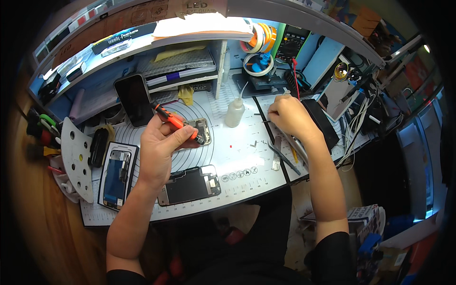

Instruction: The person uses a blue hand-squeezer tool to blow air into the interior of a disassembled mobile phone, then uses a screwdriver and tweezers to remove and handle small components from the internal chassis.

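My left hand (161, 142) is closed around an orange-and-black screwdriver (168, 116), just over an opened phone body (205, 134); whether it touches that body is unclear. My right hand (292, 118) has curled fingers at the back right, by a small pale object (286, 91); what they hold is hidden. A white squeeze bottle (234, 114) stands between my hands. Below it, dark tweezers (285, 159) lie near my right forearm. A detached phone screen (187, 187) lies at the front edge, and a boxed screen part (116, 178) at left. An upright phone (133, 102) leans behind.
The printed work mat (242, 187) has shelves (185, 40) behind, with a multimeter (290, 42), wire spools (256, 38) and a black stand (256, 83). A perforated tool holder (78, 159) is at left; tangled cables (356, 137) and a dark box (323, 123) are at right.
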